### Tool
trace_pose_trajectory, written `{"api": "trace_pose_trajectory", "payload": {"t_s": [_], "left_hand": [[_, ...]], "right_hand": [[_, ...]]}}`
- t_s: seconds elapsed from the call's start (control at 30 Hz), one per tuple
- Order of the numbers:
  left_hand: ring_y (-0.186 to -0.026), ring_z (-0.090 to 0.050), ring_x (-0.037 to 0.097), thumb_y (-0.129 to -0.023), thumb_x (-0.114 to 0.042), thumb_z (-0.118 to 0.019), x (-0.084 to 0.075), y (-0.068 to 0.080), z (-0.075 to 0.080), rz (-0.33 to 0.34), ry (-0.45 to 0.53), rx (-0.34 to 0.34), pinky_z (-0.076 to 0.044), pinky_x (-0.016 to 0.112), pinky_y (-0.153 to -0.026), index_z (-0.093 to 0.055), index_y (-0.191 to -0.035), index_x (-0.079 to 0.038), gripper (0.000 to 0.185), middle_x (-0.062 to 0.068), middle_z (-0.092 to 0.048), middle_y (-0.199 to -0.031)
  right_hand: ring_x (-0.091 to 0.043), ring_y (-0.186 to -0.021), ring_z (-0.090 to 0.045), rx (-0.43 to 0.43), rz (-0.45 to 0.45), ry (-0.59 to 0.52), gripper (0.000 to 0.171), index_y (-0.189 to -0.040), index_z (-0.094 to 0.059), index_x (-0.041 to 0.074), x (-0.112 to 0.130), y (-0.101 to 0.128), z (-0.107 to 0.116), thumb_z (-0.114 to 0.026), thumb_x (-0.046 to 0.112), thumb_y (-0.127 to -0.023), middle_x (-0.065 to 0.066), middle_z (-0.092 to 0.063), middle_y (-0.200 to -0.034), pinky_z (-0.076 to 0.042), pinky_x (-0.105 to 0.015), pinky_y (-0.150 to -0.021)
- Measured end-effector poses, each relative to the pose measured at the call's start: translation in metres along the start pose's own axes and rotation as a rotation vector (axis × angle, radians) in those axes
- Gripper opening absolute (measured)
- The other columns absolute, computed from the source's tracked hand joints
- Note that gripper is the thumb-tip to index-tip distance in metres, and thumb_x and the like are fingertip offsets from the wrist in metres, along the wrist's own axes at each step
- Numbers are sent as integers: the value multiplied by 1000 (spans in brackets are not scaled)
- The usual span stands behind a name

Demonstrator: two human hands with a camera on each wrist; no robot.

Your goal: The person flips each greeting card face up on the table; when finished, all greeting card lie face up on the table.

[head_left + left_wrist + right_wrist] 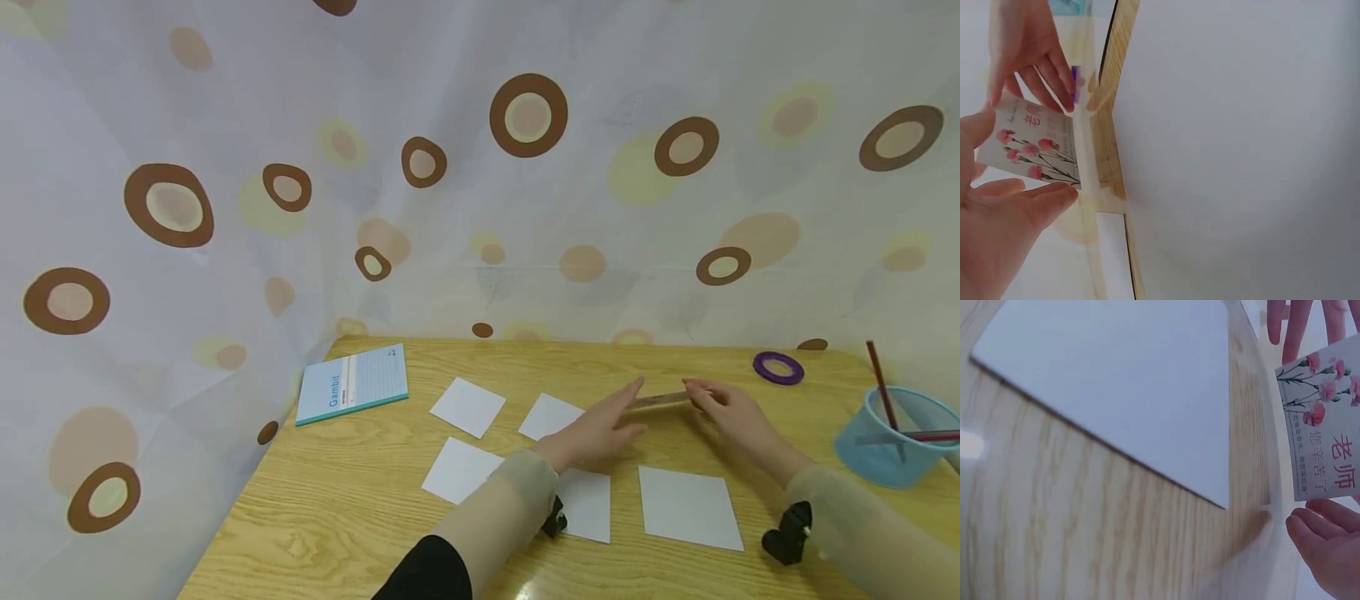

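Observation:
A small card (1035, 144) printed with pink carnations and red Chinese characters is raised above the table between both hands. My right hand (727, 410) pinches its right end, and the fingertips are curled against the edge in the right wrist view. My left hand (596, 427) is at the opposite end, fingers extended and touching the card's edge. In the head view the card appears nearly edge-on; its printed face shows in both wrist views. Beneath the hands lie white paper squares, one of them (690, 507) between the forearms.
More white squares (468, 407) lie left of centre, some partly covered by my left arm. A light-blue notebook (352, 383) rests at the back left. Toward the right are a purple ring (778, 368) and a blue cup (873, 446) holding pencils. A patterned curtain (465, 217) hangs behind the table.

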State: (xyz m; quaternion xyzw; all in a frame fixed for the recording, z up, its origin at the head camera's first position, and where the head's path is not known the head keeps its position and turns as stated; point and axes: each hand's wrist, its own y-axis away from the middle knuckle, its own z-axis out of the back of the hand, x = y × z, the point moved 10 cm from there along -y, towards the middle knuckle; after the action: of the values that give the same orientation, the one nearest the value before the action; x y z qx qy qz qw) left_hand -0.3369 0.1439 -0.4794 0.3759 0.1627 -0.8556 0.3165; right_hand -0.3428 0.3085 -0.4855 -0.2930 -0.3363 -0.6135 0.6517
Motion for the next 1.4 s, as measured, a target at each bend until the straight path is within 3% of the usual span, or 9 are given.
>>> {"api": "trace_pose_trajectory", "payload": {"t_s": [0.23, 0.37, 0.47, 0.53, 0.7, 0.83, 0.97, 1.27, 1.4], "left_hand": [[-141, -43, 28, -102, -33, -56, 12, 1, 11, 98, 300, -108, -45, 32, -109, -20, -158, -33, 67, -5, -24, -164], [-139, -46, 26, -101, -30, -58, 15, 2, 16, 114, 498, -166, -49, 28, -102, -31, -155, -31, 60, -1, -31, -160], [-138, -48, 23, -101, -27, -58, 15, 1, 19, 95, 584, -200, -50, 25, -100, -39, -152, -29, 54, 0, -36, -158], [-137, -49, 19, -102, -26, -56, 16, 0, 20, 88, 614, -213, -49, 23, -101, -44, -149, -30, 49, -3, -40, -156], [-141, -43, 15, -104, -25, -52, 14, 0, 17, 72, 637, -207, -43, 21, -107, -47, -149, -26, 45, -11, -43, -154], [-144, -38, 14, -106, -22, -48, 11, 0, 15, 63, 621, -188, -37, 23, -112, -43, -151, -24, 46, -10, -40, -156], [-146, -35, 18, -106, -21, -46, 11, 0, 15, 74, 613, -187, -34, 30, -117, -40, -152, -26, 47, -10, -36, -158], [-146, -34, 31, -104, -11, -47, 23, -2, 15, 132, 718, -240, -38, 52, -114, -41, -151, -30, 51, -4, -38, -158], [-148, -29, 29, -103, -9, -50, 28, -3, 14, 148, 785, -230, -39, 55, -112, -40, -152, -30, 54, -2, -39, -158]], "right_hand": [[-44, -124, -55, -79, -77, -96, 76, -145, -40, -10, -2, 0, 11, -37, 54, -103, -35, -46, -142, -58, -30, -88], [-13, -104, -68, -126, -105, -139, 77, -143, -41, -11, 0, 1, 19, -40, 54, -102, -35, -48, -140, -58, -23, -83], [8, -88, -62, -154, -136, -185, 79, -143, -41, -12, 1, 2, 22, -42, 56, -101, -35, -51, -138, -58, -21, -81], [12, -82, -61, -171, -159, -210, 81, -142, -43, -11, 1, 3, 23, -44, 58, -99, -33, -55, -134, -58, -20, -79], [10, -78, -62, -208, -191, -229, 80, -136, -48, -12, -1, 4, 25, -45, 59, -98, -25, -65, -121, -59, -20, -76], [12, -78, -60, -218, -194, -244, 82, -138, -46, -13, -2, 4, 24, -44, 59, -98, -32, -59, -129, -58, -19, -76], [13, -80, -59, -207, -192, -267, 86, -144, -39, -12, -2, 4, 22, -43, 60, -98, -34, -49, -140, -58, -19, -77], [13, -82, -60, -193, -133, -244, 83, -154, -22, -6, 4, 6, 20, -41, 55, -101, -34, -47, -139, -60, -25, -78], [-3, -93, -70, -197, -104, -211, 80, -157, -21, 2, 6, 8, 19, -44, 54, -101, -35, -48, -138, -61, -31, -78]]}}
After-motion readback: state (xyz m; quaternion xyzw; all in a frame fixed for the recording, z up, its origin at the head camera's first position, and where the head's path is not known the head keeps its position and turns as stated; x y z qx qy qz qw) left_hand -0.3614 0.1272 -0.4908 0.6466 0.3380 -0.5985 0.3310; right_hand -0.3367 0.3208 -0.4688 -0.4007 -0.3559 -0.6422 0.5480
